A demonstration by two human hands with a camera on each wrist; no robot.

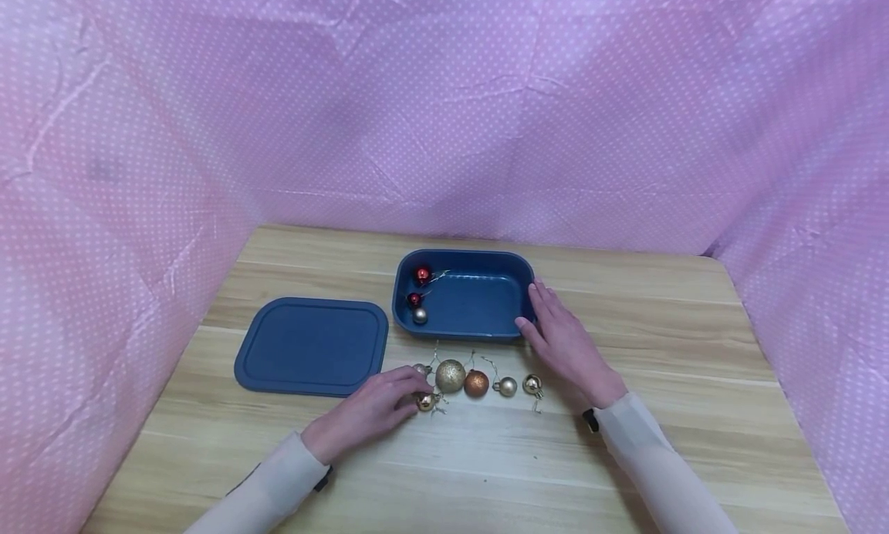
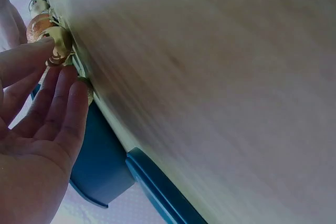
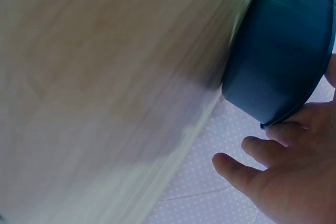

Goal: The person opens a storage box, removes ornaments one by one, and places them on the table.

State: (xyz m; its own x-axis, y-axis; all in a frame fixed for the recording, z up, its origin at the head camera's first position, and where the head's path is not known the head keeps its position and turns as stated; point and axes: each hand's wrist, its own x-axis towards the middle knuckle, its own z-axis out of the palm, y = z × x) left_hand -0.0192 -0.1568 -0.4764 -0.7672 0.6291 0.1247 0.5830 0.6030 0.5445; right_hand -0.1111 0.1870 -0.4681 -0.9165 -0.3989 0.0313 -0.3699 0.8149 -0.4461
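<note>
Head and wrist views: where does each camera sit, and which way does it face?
Head: worn on the head, facing forward and down at the open blue rectangular box on the pale wooden table; left hand, right hand and forearms show.
Left wrist: worn there, facing the left hand and the shiny gold ball ornament it touches; part of the right hand shows beyond.
Right wrist: worn there, facing the box's outer side; part of the right hand shows.
Shared: head and right wrist show the right hand at the box.
</note>
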